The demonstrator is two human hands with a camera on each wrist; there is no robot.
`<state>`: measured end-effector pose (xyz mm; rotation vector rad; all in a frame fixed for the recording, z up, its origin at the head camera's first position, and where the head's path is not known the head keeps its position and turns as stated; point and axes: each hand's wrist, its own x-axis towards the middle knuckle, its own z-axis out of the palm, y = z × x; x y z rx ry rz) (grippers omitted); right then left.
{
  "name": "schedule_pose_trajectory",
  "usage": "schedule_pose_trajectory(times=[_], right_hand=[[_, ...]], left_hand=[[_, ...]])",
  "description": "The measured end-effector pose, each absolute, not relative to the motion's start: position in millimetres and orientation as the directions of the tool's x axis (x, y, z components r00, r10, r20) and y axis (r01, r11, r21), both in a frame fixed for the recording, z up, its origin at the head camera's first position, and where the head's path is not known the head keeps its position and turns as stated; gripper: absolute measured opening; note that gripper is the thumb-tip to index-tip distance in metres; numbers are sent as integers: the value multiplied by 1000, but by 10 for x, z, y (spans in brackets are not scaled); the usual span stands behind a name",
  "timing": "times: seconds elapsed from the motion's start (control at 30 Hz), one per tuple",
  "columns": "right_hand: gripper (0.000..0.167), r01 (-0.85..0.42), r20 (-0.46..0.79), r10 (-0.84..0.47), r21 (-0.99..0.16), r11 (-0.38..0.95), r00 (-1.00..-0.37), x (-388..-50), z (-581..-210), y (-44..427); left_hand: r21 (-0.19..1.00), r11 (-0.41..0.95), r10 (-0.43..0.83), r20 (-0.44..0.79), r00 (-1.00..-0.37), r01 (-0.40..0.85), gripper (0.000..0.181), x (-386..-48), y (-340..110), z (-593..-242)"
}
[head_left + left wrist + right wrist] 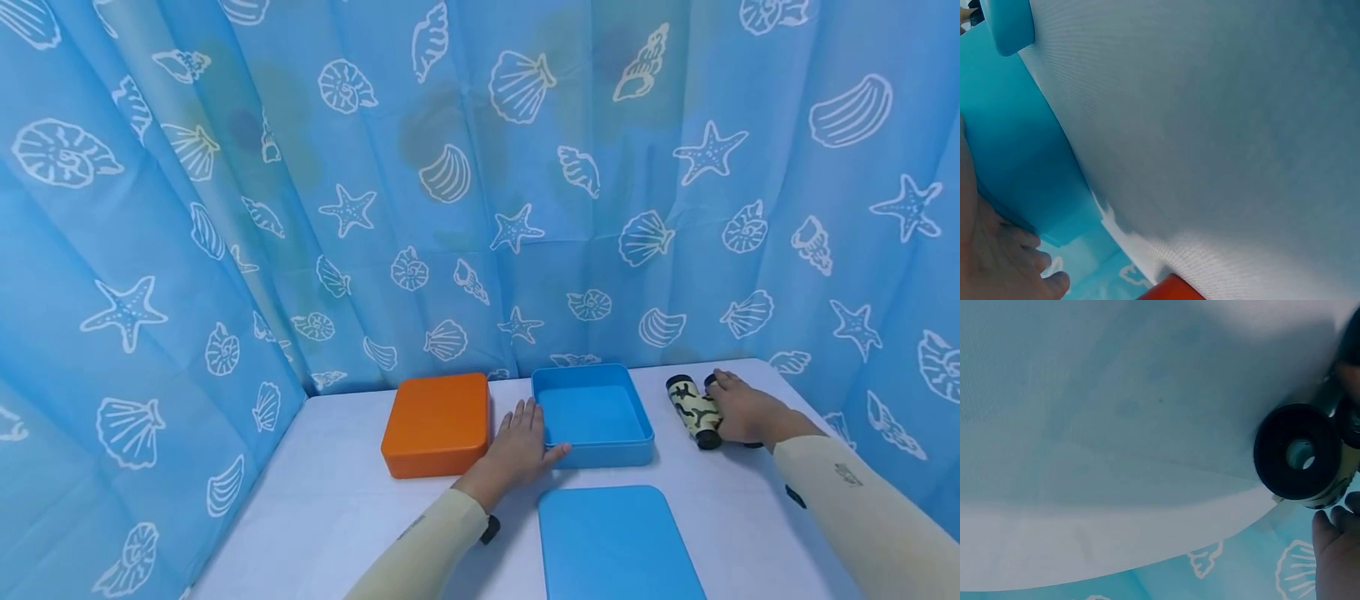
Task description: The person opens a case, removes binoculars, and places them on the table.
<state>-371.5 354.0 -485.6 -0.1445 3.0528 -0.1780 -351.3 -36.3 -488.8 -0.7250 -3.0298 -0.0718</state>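
My left hand (517,443) lies against the left side of an open blue box (603,455), fingers straight, with the thumb at its front wall. In the left wrist view the fingers (1007,265) run beside the blue wall. At the right, my right hand (746,410) grips a pair of camouflage-patterned binoculars (692,406) lying on the table. One dark eyepiece ring (1266,450) faces the right wrist camera; the hand covers part of the right barrel. A flat blue lid (615,542) rests in front of the box.
Left of the blue box stands a closed orange box (438,417), close to my left hand. A white cloth covers the table (315,500). Blue curtains (525,208) with white shell and starfish prints hang behind it and at both sides.
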Motion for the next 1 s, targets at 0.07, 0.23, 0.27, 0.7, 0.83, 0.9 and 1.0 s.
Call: schedule_pose_trajectory(times=[0.07,0.23,0.27,0.7,0.83,0.9,1.0], right_hand=[[81,-91,-75,-100,-113,989,-992,-3713,-4836,3536],[77,-113,-86,-123,-109,988,-989,-3629,-4684,3398],[74,-121,-88,-131,-108,987,-987,-3601,-4642,3350],[50,-301,31,-300,-165,939,-953,-3609,-4252,2505],[44,-361,83,-351,-185,914,-933,-3611,-4245,2200],[43,-366,95,-354,-213,906,-931,-3613,-4241,2053],[45,-354,109,-337,-285,891,-935,-3629,-4252,1837]], left_hand=[[22,890,455,36,-890,456,99,-3513,-361,-4870],[-2,886,464,40,-885,464,99,-3510,-373,-4845],[4,885,465,38,-884,466,99,-3497,-387,-4832],[-66,854,516,233,-825,515,52,-3456,-1065,-4427],[20,896,427,239,-872,444,49,-3488,-1392,-4386],[62,915,374,244,-895,400,48,-3526,-1548,-4377],[137,937,281,249,-927,321,50,-3596,-1779,-4364]])
